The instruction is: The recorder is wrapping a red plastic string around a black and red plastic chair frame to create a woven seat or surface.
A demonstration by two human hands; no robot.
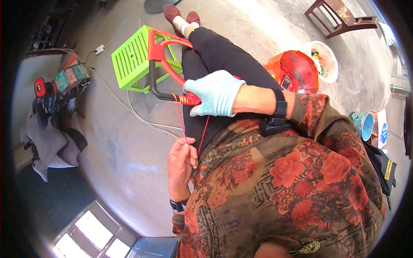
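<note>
My left hand [180, 160], bare, pinches a thin red cord [204, 132] between thumb and fingertips. Two strands of the cord run up from it to a bent tubular frame [153, 81], partly black and partly covered in red. Around the frame's near bar, red cord is wound in tight coils [189, 99]. My right hand [216, 93], in a pale blue knitted glove, is closed around that wrapped bar. Its fingertips are mostly hidden. The frame lies over my legs in black trousers, and its far end reaches above a green stool.
The slatted green plastic stool [133, 58] stands beyond my knees at left. A white cable [148, 123] crosses the floor. At right are a red-orange bag [299, 71], a white bucket [329, 62] and a wooden chair [340, 19]. Draped grey cloth [53, 139] is far left.
</note>
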